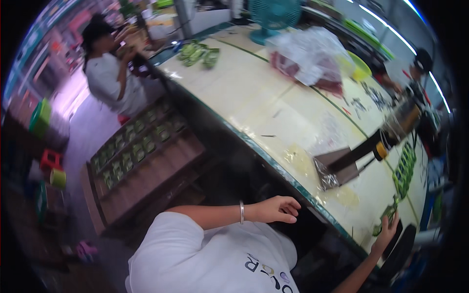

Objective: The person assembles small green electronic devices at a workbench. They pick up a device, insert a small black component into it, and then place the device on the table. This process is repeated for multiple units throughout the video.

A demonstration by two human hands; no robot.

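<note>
My left hand (274,209), with a bracelet at the wrist, hovers before my body just off the table's near edge. Its fingers are loosely bent and apart, with nothing in them. At the lower right, my right hand (386,235) is at the table's edge, its fingers closed on a green patterned piece (389,213) whose exact kind is unclear. Beyond that hand, a row of similar green pieces (404,171) runs along the tabletop. A dark machine arm (359,152) with a yellow-and-black knob stands over the table between my hands.
The pale worktable (239,88) has a green edge. On it are a clear plastic bag (312,53), a teal fan (273,19) and more green pieces (198,53). A brown rack (146,161) holds several green pieces at left. One person (110,73) stands far left, another (417,71) far right.
</note>
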